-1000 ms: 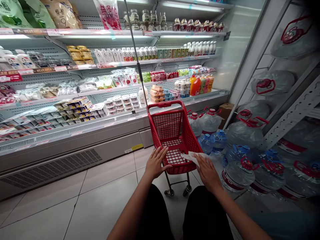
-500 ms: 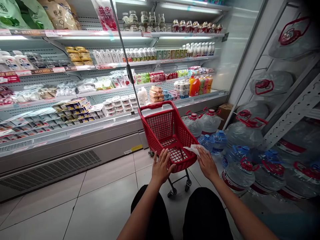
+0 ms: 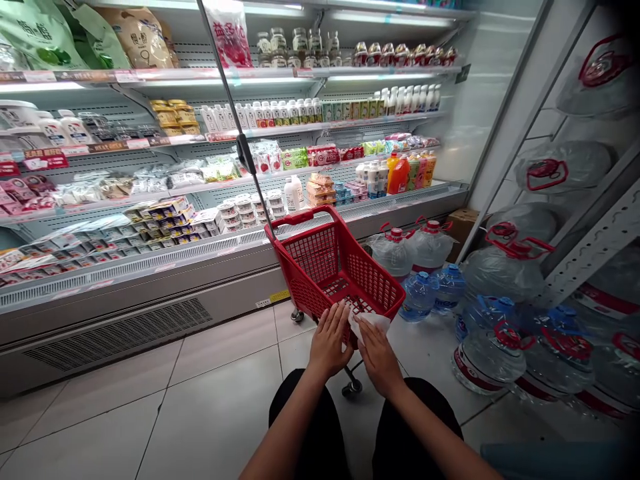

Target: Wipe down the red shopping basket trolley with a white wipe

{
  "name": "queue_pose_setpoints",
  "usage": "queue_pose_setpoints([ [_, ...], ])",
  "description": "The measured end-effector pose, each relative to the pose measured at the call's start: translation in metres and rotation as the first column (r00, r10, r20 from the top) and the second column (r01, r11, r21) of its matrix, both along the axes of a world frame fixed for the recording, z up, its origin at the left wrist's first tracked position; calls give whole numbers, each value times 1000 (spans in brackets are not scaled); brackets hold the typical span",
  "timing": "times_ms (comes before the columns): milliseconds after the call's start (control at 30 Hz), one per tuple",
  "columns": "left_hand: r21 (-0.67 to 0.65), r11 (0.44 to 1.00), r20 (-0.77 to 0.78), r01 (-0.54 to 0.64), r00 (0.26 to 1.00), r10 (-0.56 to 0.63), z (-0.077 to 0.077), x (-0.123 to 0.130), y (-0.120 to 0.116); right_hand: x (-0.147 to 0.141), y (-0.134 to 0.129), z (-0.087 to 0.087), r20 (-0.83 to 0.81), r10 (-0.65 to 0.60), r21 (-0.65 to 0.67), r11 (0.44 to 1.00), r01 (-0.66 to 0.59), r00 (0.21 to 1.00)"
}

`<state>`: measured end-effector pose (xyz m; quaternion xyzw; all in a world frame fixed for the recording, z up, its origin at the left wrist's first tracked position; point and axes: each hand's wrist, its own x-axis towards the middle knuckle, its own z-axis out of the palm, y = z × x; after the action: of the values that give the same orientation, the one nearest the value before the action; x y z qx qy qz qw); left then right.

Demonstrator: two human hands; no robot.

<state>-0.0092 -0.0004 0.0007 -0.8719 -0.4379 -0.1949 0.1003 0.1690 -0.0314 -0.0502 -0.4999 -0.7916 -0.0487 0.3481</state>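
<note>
A red plastic shopping basket cart (image 3: 371, 270) on wheels stands before my knees, nothing visible in its basket. My left hand (image 3: 330, 341) lies with fingers stretched out over the near end of the basket, palm down. Beside it, my right hand (image 3: 379, 355) presses a white tissue or wipe (image 3: 379, 322) against the near rim, with the cloth showing around the fingers. The two hands' fingertips are close together. A thin dark pole (image 3: 243, 150) rises from the cart's far left corner. One caster (image 3: 353, 388) shows below my hands.
An open refrigerated display (image 3: 225, 257) with bottles, cups and pouches runs behind the cart. At the right stand large water bottles (image 3: 487, 357) and smaller blue-capped ones (image 3: 419, 293), near a metal rack (image 3: 585, 247). A cardboard box (image 3: 461, 230) sits behind them.
My right hand has moved left along the near rim with the wipe, coming close to my left hand. The left hand has stayed by the basket's near end. The view has shifted slightly.
</note>
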Motion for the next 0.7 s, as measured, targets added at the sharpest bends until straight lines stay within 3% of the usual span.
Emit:
queue_pose_setpoints([
  [133, 29, 999, -62, 20, 998, -18, 6, -15, 11, 29, -2, 6, 98, 7, -13, 1000, -6, 995],
  [267, 61, 989, -18, -133, 991, 135, 15, -36, 41, 69, 5, 6, 86, -78, -22, 997, 80, 993],
  [367, 65, 984, -13, -165, 986, 166, 15, -40, 58, 82, 12, 2, 32, -137, -61, 988, 139, 990],
  [500, 73, 980, 16, -184, 983, 183, 5, -19, 59, 67, 21, -3, -65, -242, -65, 969, 237, 968],
  [700, 63, 981, 20, -182, 983, 181, -2, 17, 44, 22, 32, 10, -27, -211, 21, 977, 212, 977],
])
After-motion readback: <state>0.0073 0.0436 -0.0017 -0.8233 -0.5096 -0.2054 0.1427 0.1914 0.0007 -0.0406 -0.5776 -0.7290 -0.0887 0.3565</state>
